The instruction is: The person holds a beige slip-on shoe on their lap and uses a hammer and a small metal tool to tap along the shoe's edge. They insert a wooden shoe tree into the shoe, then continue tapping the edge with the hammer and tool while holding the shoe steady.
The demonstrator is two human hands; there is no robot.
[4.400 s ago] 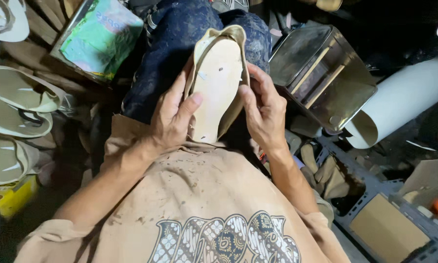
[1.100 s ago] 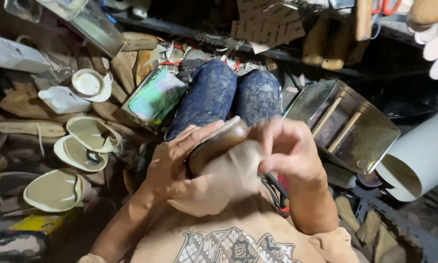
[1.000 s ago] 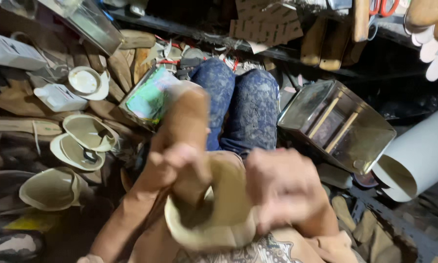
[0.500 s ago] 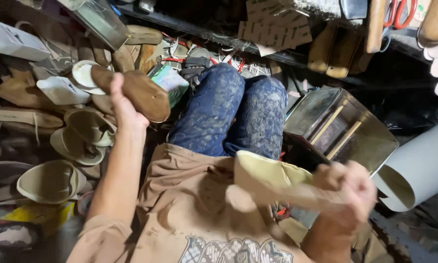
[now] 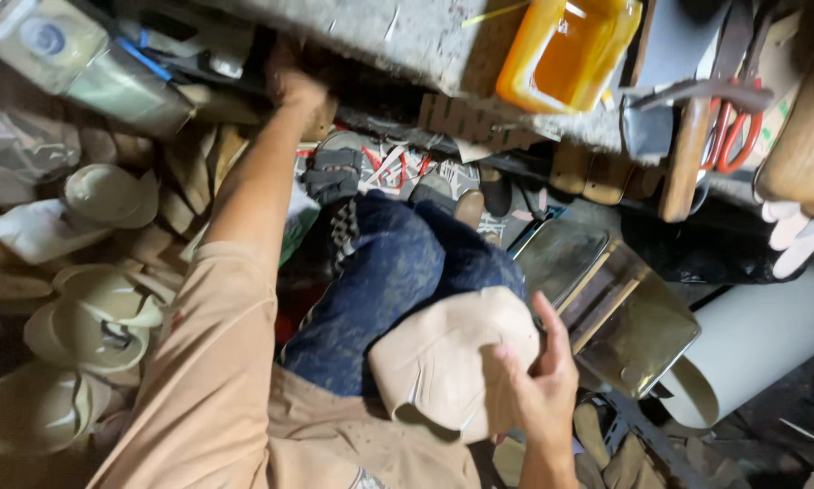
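Left hand (image 5: 291,83) is now stretched far forward into the dark gap under the bench (image 5: 407,36); half a second ago it carried a brown wooden last out to that side, and I cannot tell whether its fingers are spread or closed there. Right hand (image 5: 535,380) pinches the pale leather upper (image 5: 447,362), now off the last and resting over the lap, just beside the metal tin (image 5: 606,308). Separation looks done.

**Dim workshop, light from above**

Light falls from overhead and brightens the orange container (image 5: 565,45), the white roll (image 5: 760,349) and the metal tin (image 5: 606,308), which shows a dull sheen. Deep shadow fills the space under the bench and the lower left corner. The left hand (image 5: 293,86) is soft with blur; the right hand (image 5: 538,385) is sharper. Edges bend slightly.
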